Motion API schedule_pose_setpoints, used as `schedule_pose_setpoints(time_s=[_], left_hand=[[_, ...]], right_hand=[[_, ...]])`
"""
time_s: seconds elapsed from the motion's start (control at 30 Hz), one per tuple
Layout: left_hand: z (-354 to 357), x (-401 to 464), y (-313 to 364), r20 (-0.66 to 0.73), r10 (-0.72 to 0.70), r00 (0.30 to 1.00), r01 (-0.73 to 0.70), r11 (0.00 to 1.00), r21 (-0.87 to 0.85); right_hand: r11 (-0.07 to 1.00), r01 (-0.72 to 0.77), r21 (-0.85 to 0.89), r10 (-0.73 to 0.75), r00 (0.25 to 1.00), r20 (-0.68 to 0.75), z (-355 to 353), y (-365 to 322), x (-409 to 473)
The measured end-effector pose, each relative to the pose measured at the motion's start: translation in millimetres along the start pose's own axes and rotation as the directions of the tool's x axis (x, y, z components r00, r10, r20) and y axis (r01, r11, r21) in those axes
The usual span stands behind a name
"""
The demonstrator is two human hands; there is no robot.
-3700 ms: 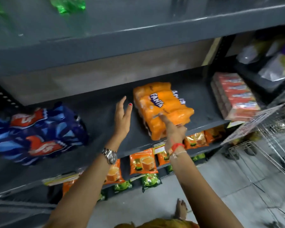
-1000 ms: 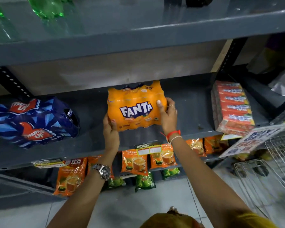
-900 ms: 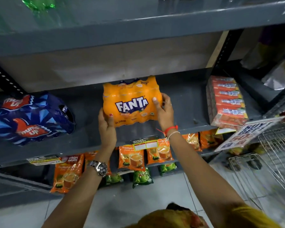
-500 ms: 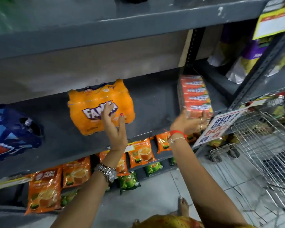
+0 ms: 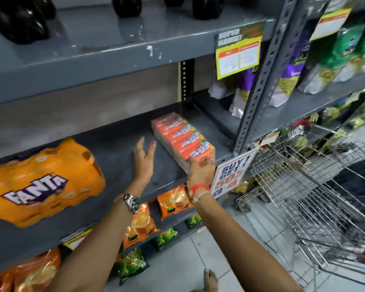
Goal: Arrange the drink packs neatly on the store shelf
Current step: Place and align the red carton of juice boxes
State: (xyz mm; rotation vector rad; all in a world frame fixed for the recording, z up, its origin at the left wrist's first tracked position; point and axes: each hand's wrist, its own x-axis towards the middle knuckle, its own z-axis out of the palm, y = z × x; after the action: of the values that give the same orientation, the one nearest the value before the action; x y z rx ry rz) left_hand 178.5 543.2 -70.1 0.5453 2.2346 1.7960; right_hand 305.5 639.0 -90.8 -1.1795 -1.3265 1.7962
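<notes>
An orange Fanta pack [image 5: 42, 182] stands on the grey middle shelf [image 5: 118, 144] at the left, label facing me. A red-orange shrink-wrapped pack of drink cartons [image 5: 182, 138] lies at the shelf's right end, running front to back. My right hand [image 5: 200, 172] grips the near front end of that carton pack. My left hand [image 5: 144, 160] hovers open over the bare shelf just left of the carton pack, fingers spread, touching nothing.
A wire shopping trolley [image 5: 316, 186] stands close on the right. A "Buy 1 Get 1" sign [image 5: 230, 173] hangs by the shelf's upright post [image 5: 259, 81]. Dark bottles [image 5: 19, 20] stand on the top shelf. Orange and green sachets [image 5: 141, 222] hang below.
My left hand left the Fanta pack and moved right toward the carton pack. My right hand stays on the carton pack's front end. The view swung right.
</notes>
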Motion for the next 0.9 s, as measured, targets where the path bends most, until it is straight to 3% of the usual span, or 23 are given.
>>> schedule_pose_setpoints(time_s=[0.03, 0.17, 0.27, 0.37, 0.5, 0.63, 0.8, 0.9], left_hand=[[3, 8, 4, -0.030, -0.011, 0.999, 0.011, 1.000, 0.001], [3, 44, 11, -0.137, -0.163, 0.977, 0.169, 0.985, 0.035], [-16, 59, 9, -0.096, -0.382, 0.919, 0.391, 0.915, 0.105], [-30, 67, 9, -0.071, -0.459, 0.886, 0.464, 0.879, 0.107], [-30, 46, 8, -0.125, -0.381, 0.916, 0.390, 0.919, 0.059], [-32, 11, -4, -0.224, -0.221, 0.949, 0.254, 0.959, 0.129], [-21, -35, -18, -0.312, -0.086, 0.946, 0.152, 0.969, 0.193], [-16, -57, -19, -0.348, -0.001, 0.937, 0.109, 0.951, 0.290]], right_hand=[[1.000, 0.006, -0.019, -0.006, 0.999, -0.036, -8, -9, 9], [0.999, -0.027, -0.026, 0.030, 0.993, 0.117, -25, -31, 46], [0.993, -0.092, -0.075, 0.105, 0.974, 0.199, -33, -40, 67], [0.989, -0.058, -0.139, 0.101, 0.941, 0.323, -34, -38, 90], [0.959, 0.084, -0.271, 0.077, 0.843, 0.533, -37, -30, 120], [0.913, 0.280, -0.296, -0.024, 0.762, 0.647, -37, -61, 101], [0.827, 0.493, -0.269, -0.240, 0.743, 0.624, -29, -43, 88], [0.847, 0.477, -0.233, -0.289, 0.782, 0.552, -26, -25, 78]])
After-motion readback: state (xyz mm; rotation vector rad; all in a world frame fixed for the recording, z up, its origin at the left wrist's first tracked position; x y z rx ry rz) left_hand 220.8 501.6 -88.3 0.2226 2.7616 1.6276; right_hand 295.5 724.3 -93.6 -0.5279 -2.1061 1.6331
